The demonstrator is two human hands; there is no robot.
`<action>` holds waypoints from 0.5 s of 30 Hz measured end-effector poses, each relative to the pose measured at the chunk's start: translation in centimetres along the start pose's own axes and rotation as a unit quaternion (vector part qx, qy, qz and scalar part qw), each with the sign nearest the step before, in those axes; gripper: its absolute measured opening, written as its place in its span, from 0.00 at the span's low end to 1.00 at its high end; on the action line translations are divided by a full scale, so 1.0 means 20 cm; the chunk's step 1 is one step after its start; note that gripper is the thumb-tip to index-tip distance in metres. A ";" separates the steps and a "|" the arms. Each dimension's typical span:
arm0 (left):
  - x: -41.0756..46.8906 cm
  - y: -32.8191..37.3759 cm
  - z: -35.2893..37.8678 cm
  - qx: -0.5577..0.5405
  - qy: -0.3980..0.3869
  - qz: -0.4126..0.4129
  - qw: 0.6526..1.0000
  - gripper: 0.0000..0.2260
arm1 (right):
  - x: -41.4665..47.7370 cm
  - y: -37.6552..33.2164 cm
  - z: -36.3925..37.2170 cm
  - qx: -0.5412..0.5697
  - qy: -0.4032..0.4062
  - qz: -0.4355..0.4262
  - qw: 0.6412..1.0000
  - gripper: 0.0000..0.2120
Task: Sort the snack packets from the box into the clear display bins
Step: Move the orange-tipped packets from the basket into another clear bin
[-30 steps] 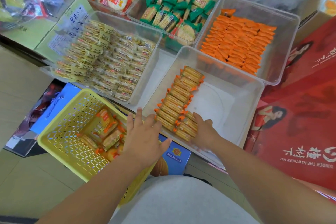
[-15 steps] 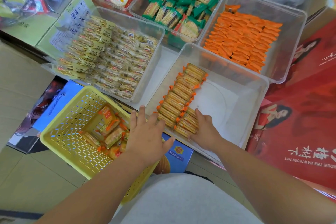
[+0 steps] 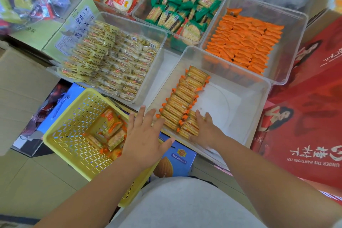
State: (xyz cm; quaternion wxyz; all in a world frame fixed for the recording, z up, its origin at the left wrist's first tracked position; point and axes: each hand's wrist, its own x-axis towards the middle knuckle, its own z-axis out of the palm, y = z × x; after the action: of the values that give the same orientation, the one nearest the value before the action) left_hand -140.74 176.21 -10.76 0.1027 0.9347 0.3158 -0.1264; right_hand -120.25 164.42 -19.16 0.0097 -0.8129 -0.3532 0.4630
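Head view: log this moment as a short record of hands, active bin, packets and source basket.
left hand: open, fingers spread, at the near clear bin's left corner
right hand: inside that bin, fingers flat on the cracker packets' near end
cracker packets: one row along the bin's left side
yellow basket: holds a few similar packets

Red printed carton (image 3: 305,135) on the right, blue drinks carton (image 3: 178,157) at centre

Slot-perforated yellow basket (image 3: 74,146); tan cracker packets (image 3: 183,98) with orange ends; green packets (image 3: 177,11); solid orange packets (image 3: 244,40); red box (image 3: 305,135) with white lettering; blue carton (image 3: 177,155).
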 end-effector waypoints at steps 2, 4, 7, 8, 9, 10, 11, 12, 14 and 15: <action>-0.05 -0.02 -0.03 -0.033 0.047 -0.010 0.998 0.30 | -0.01 0.00 -0.02 -0.011 -0.007 0.009 1.000 0.52; -0.11 -0.06 -0.05 -0.061 0.104 -0.026 0.992 0.28 | -0.03 -0.01 -0.05 -0.029 -0.015 0.030 0.999 0.53; -0.18 -0.18 -0.08 -0.090 0.181 -0.056 0.978 0.26 | -0.05 -0.03 -0.08 -0.025 -0.020 0.064 0.997 0.53; -0.20 -0.23 -0.08 -0.098 0.190 -0.071 0.974 0.27 | -0.07 -0.05 -0.09 -0.024 -0.009 0.071 0.997 0.52; -0.22 -0.28 -0.08 -0.103 0.189 -0.087 0.973 0.27 | -0.08 -0.06 -0.09 -0.029 0.009 0.074 0.997 0.51; -0.24 -0.34 -0.08 -0.106 0.177 -0.106 0.973 0.27 | -0.11 -0.08 -0.10 -0.038 0.036 0.075 0.996 0.50; -0.25 -0.41 -0.07 -0.106 0.153 -0.126 0.974 0.27 | -0.13 -0.10 -0.10 -0.046 0.070 0.073 0.994 0.49; -0.26 -0.48 -0.07 -0.108 0.116 -0.147 0.976 0.27 | -0.16 -0.12 -0.10 -0.048 0.107 0.067 0.991 0.47; -0.25 -0.62 -0.05 -0.108 0.017 -0.164 0.980 0.29 | -0.23 -0.20 -0.09 -0.016 0.173 0.029 0.984 0.42; -0.23 -0.69 -0.05 -0.096 -0.027 -0.155 0.983 0.31 | -0.27 -0.26 -0.08 0.013 0.199 -0.002 0.980 0.39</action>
State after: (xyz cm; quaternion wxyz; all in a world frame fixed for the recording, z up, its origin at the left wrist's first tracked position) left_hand -152.65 184.57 -9.98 0.1802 0.8564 0.4644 -0.1353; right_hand -123.66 165.63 -12.42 0.0915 -0.8879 -0.3396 0.2967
